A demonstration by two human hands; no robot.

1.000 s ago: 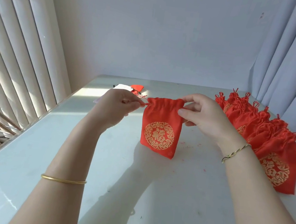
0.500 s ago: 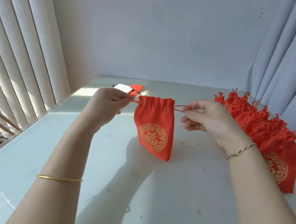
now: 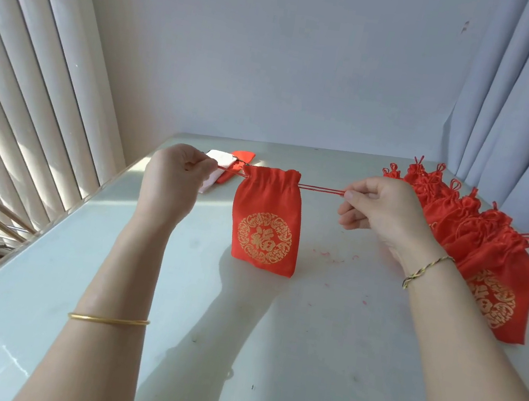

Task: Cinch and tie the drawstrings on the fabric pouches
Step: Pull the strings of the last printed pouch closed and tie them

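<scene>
A red fabric pouch (image 3: 266,221) with a gold round emblem hangs above the table, its mouth gathered into tight pleats. My left hand (image 3: 173,179) pinches the red drawstring (image 3: 231,171) that comes out of the pouch's left side. My right hand (image 3: 382,212) pinches the right drawstring (image 3: 322,189), which runs taut and level from the pouch mouth to my fingertips. The pouch's bottom edge sits close to the tabletop.
A row of several red pouches (image 3: 478,241) with tied tops lies overlapping at the right, by the curtain. A white card (image 3: 214,171) and a red piece (image 3: 244,155) lie behind my left hand. Red thread scraps (image 3: 334,256) dot the pale table (image 3: 266,356). Blinds line the left.
My hands have moved apart, drawing both strings out sideways. The right string is much longer now, and the pouch mouth has cinched narrower. The pouch hangs straighter.
</scene>
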